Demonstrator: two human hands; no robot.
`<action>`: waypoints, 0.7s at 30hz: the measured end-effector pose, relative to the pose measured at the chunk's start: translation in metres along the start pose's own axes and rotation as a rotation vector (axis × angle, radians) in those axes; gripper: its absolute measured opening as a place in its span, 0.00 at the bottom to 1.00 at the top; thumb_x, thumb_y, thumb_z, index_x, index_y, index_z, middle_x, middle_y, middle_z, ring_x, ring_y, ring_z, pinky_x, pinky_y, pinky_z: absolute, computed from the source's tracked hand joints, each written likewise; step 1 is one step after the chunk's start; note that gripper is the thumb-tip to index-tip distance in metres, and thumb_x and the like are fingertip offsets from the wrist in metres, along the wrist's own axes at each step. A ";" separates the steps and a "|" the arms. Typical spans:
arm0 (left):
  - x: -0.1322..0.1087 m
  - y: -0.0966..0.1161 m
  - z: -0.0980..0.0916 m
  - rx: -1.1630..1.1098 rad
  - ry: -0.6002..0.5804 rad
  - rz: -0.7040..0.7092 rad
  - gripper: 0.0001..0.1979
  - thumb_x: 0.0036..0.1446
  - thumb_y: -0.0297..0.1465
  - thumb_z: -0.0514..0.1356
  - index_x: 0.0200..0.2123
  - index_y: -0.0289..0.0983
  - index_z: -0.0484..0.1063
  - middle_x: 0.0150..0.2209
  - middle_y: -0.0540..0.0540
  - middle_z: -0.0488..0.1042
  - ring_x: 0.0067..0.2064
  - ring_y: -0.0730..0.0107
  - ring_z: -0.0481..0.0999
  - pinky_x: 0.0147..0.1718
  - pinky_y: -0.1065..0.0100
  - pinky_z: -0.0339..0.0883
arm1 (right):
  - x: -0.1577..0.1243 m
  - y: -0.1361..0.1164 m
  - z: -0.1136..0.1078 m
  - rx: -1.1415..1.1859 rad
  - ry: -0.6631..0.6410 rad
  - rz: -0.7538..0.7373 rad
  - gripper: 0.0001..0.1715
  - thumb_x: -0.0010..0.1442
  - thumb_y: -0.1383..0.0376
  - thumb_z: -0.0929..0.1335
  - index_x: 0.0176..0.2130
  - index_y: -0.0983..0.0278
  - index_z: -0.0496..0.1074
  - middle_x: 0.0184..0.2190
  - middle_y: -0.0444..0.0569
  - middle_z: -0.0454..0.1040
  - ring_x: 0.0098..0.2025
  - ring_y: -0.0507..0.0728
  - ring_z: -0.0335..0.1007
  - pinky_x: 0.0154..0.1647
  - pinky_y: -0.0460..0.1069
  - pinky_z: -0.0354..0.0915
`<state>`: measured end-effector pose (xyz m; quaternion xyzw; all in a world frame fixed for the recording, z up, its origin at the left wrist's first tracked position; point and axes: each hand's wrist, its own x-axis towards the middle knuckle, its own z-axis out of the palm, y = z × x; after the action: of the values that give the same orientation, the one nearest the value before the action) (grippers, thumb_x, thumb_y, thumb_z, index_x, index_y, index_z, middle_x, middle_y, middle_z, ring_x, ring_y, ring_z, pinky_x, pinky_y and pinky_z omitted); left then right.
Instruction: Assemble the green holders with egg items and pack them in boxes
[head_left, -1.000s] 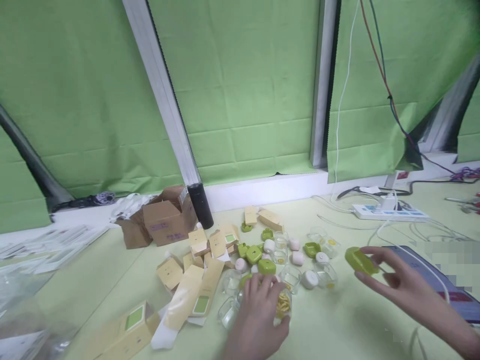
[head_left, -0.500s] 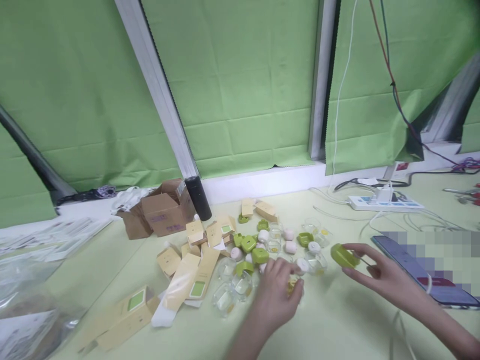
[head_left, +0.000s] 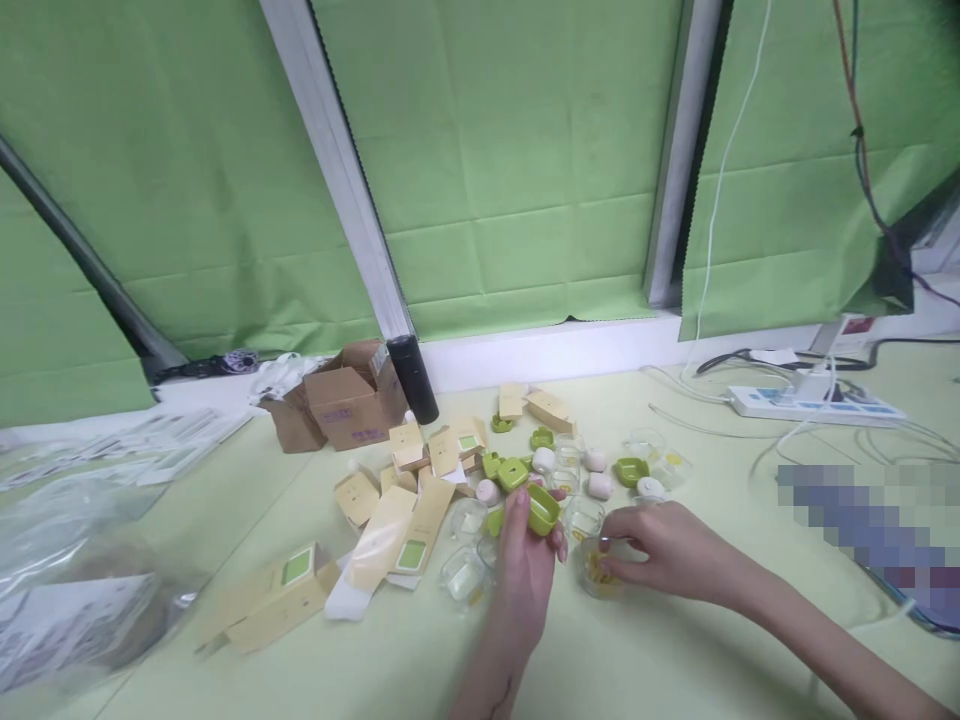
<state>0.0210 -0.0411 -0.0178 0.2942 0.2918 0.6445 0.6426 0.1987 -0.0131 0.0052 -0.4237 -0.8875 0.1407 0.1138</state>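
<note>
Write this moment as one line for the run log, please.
left hand: holds green part | right hand: at clear container with yellow pieces, grip unclear | nearby: beige boxes, pale round pieces

At least six green cups (head_left: 544, 513) (some overlap), six clear tubs (head_left: 598, 580), five pale caps (head_left: 599, 486)

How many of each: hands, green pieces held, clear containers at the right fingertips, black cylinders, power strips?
Hands (left hand, right hand): 2
Green piece held: 1
Clear container at right fingertips: 1
Black cylinder: 1
Power strip: 1
Total: 6
</note>
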 end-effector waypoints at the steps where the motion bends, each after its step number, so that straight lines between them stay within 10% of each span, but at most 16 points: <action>1: -0.001 -0.002 0.000 -0.018 0.005 -0.018 0.16 0.60 0.44 0.54 0.44 0.38 0.66 0.35 0.48 0.70 0.26 0.77 0.62 0.25 0.71 0.56 | 0.002 0.000 0.005 -0.007 -0.020 -0.017 0.09 0.58 0.64 0.64 0.30 0.60 0.74 0.24 0.44 0.76 0.25 0.54 0.68 0.24 0.46 0.49; 21: 0.001 -0.015 -0.005 0.015 0.062 -0.179 0.11 0.60 0.39 0.54 0.40 0.39 0.66 0.35 0.47 0.73 0.24 0.76 0.64 0.25 0.70 0.54 | 0.005 0.002 0.023 0.177 -0.043 0.111 0.09 0.55 0.66 0.64 0.32 0.60 0.75 0.20 0.40 0.67 0.22 0.50 0.60 0.23 0.44 0.50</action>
<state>0.0268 -0.0397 -0.0322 0.2517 0.3416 0.5912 0.6859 0.1901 -0.0116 -0.0165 -0.4574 -0.8490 0.2337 0.1237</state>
